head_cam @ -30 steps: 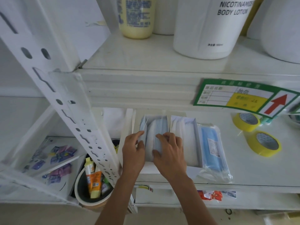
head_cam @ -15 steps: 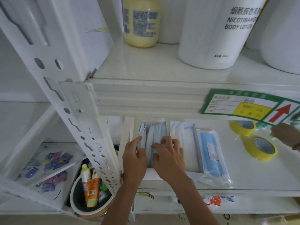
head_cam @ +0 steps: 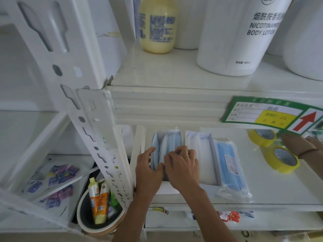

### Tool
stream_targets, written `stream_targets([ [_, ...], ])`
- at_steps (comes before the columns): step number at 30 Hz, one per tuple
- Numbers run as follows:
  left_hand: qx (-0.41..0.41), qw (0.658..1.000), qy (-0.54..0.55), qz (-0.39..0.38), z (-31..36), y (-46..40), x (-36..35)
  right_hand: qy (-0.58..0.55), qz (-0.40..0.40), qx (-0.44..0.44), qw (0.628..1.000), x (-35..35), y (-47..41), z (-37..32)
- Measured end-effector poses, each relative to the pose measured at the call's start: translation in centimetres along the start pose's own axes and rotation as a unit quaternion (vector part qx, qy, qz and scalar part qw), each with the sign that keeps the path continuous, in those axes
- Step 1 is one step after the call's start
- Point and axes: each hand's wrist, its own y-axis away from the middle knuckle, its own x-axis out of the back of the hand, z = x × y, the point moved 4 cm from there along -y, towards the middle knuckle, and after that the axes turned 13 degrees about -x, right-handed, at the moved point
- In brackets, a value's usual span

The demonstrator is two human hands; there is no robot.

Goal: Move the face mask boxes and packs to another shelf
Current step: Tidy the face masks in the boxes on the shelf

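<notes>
On the lower shelf (head_cam: 279,189) an open white box of blue face masks (head_cam: 170,137) lies at the left. My left hand (head_cam: 148,170) grips its left side, thumb on the masks. Fingers of my right hand (head_cam: 181,166) curl into the blue masks in the same box. Right beside it lies a second open box with white masks (head_cam: 201,151). A sealed clear pack of blue masks (head_cam: 230,168) comes after it. My hands hide the near part of the first box.
Another person's hand (head_cam: 300,145) reaches in from the right over two yellow tape rolls (head_cam: 281,159). The upper shelf carries a yellow bottle (head_cam: 158,25) and large white lotion bottles (head_cam: 244,35). A perforated white post (head_cam: 97,137) and a bucket of tubes (head_cam: 97,206) stand at the left.
Another person's hand has come in from the right beside the tape rolls. My hands stay on the blue mask box, with the right fingers curled tighter into the masks.
</notes>
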Motion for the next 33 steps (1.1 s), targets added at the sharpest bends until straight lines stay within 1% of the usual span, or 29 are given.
stream_targets([
  [2, -0.006, 1.000, 0.004, -0.008, -0.1, 0.0, -0.2, -0.024, -0.013, -0.028, 0.999, 0.2, -0.4, -0.2],
  [4, -0.010, 1.000, 0.007, -0.003, -0.1, -0.1, -0.2, -0.008, -0.022, -0.043, 0.999, 0.4, -0.9, -0.7],
  [8, 0.008, 0.999, 0.048, 0.011, -0.1, 0.1, 0.1, 0.013, -0.039, -0.068, 0.997, 0.7, -1.7, -1.5],
  [11, 0.006, 1.000, 0.024, 0.019, 0.0, 0.2, 0.3, 0.007, -0.022, -0.052, 0.998, 0.5, -1.9, -1.1],
  [13, 0.017, 0.999, 0.026, 0.022, 0.0, 0.2, 0.3, -0.023, -0.030, -0.049, 0.998, 0.3, -2.1, -0.2],
  [17, 0.055, 0.995, 0.072, 0.036, 0.0, 0.4, 0.4, -0.068, -0.042, -0.040, 0.996, -0.2, -2.4, 1.2],
  [21, 0.096, 0.988, 0.107, 0.047, -0.3, 0.2, 0.4, -0.074, -0.030, -0.026, 0.996, -0.6, -2.2, 1.3],
  [24, 0.091, 0.991, 0.092, 0.024, 0.0, 0.0, 0.6, -0.069, -0.021, -0.018, 0.997, -0.8, -2.1, 1.3],
  [28, 0.063, 0.997, 0.041, -0.012, 0.6, 0.0, 0.3, -0.071, -0.014, -0.021, 0.997, -1.1, -2.0, 1.4],
  [33, 0.068, 0.997, 0.025, -0.025, 0.5, -0.5, 0.2, -0.060, -0.018, -0.022, 0.998, -1.1, -2.1, 1.2],
])
